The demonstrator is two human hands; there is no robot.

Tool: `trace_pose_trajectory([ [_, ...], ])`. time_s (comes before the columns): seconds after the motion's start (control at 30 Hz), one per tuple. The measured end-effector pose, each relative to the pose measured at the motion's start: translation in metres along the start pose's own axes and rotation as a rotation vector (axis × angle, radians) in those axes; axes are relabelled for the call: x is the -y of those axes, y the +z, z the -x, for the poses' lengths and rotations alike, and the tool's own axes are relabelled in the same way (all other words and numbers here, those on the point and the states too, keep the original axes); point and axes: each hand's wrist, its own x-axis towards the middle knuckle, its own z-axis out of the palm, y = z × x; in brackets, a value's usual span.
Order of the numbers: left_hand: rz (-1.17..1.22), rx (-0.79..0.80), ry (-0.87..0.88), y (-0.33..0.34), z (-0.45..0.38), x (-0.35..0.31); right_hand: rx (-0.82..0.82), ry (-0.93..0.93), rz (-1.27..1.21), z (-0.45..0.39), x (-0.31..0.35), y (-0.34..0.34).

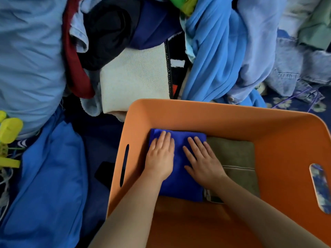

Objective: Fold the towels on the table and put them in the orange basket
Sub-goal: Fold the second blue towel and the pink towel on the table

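Head view: we look down into the orange basket, where a folded blue towel lies flat on the floor of the basket against its left wall, up in the far-left corner. Its long axis runs from the near side toward the far wall, short edges facing near and far. Our left hand lies palm-down on the towel's left half, fingers straight and together, pointing to the far wall. Our right hand lies palm-down on the right half, fingers straight and slightly spread, angled toward the far-left corner. Neither hand grips; both press flat on the cloth. Just beside the blue towel, touching its right edge, lies a folded olive-green towel, also against the far wall. The basket's left wall has a slot handle, and the right wall has an oval handle cut-out.

Beyond the basket's far rim, a white textured towel lies among heaped clothes: a bright blue garment to the right, a dark red cloth and a light blue garment to the left.
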Motion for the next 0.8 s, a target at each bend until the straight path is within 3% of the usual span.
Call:
trace_pose_trajectory([
  [0.1, 0.089, 0.238, -0.123, 0.016, 0.003, 0.007, 0.127, -0.016, 0.04, -0.004, -0.001, 0.009],
  [0.4, 0.099, 0.378, -0.203, 0.013, -0.002, 0.006, 0.342, 0.013, -0.02, -0.009, 0.001, -0.01],
  [0.63, 0.02, 0.273, -0.133, -0.067, 0.005, -0.013, 0.196, 0.093, -0.249, 0.019, 0.001, -0.08],
  [0.8, -0.069, 0.063, -0.091, -0.175, 0.033, -0.041, -0.083, 0.072, -0.262, 0.069, -0.005, -0.176],
])
